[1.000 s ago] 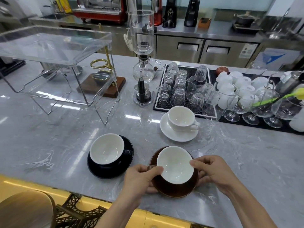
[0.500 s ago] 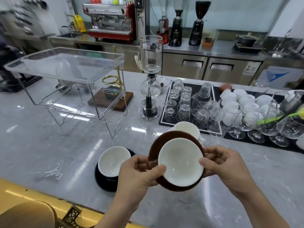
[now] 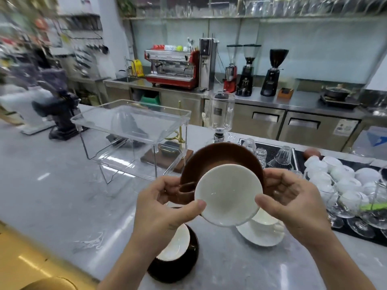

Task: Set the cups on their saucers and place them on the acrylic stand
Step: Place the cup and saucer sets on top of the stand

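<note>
While the brown cup [image 3: 228, 194] sits on its brown saucer [image 3: 219, 158], the pair is held above the marble counter [image 3: 52, 195] in the head view, gripped at the left rim by the left hand [image 3: 165, 206] and at the right by the right hand [image 3: 293, 204]. The carrying step is judged under way; a level transfer leftward onto the acrylic stand [image 3: 134, 124] is called for next.

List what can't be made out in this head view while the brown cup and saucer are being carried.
- Black cup and saucer: partly hidden by the left hand.
- White cup and saucer: mostly hidden by the brown cup, brown saucer and right hand.
- Siphon brewer: its base is behind the brown saucer.
- Left background: motion-blurred.
- Acrylic stand: contents unclear through glare.
</note>
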Tool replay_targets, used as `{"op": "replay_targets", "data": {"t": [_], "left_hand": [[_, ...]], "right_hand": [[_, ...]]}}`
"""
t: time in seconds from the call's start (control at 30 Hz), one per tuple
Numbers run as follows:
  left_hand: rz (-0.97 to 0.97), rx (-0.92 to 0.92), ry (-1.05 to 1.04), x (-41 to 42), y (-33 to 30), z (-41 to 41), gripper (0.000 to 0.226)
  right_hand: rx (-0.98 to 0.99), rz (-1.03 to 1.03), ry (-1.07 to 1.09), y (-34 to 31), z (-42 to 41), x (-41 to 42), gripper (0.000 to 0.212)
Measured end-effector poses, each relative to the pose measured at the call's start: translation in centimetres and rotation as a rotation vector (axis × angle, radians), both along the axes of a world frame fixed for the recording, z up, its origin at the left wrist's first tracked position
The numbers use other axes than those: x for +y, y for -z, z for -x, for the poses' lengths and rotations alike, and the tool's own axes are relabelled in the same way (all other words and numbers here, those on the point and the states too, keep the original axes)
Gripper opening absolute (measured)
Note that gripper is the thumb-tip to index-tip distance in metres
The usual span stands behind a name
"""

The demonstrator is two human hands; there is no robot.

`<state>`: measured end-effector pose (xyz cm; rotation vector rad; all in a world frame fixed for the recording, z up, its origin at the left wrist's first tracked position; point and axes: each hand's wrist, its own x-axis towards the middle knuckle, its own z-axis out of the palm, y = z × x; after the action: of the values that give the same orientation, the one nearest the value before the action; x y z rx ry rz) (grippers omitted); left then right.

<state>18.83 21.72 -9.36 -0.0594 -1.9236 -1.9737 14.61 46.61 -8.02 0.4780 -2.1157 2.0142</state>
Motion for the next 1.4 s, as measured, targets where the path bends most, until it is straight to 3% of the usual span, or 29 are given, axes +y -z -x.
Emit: {"op": "replay_targets", "data": {"t": [0.4, 0.83, 1.2, 1.4], "left_hand": [[0.027, 0.145, -0.077, -7.1, -4.6, 1.3, 0.053], [0.038, 0.194, -0.148, -19.7, -7.8, 6.6, 0.051], [0.046, -0.008, -0.022, -28.5, -10.9, 15.1, 0.045], [0.104, -0.186, -0.047, -30.9, -12.7, 20.0, 0.026]], "right_hand": [[0.132, 0.054, -0.146, -5.0, 3.5, -7.3, 0.051], [0.224, -0.107, -0.177, -9.2, 10.0, -19.5, 0.043], [0.018, -0.137, -0.185, -11.9, 18.5, -27.6, 0.036], [-0.140, -0.192, -0.171, -12.6, 22.9, -30.7, 0.032]]}}
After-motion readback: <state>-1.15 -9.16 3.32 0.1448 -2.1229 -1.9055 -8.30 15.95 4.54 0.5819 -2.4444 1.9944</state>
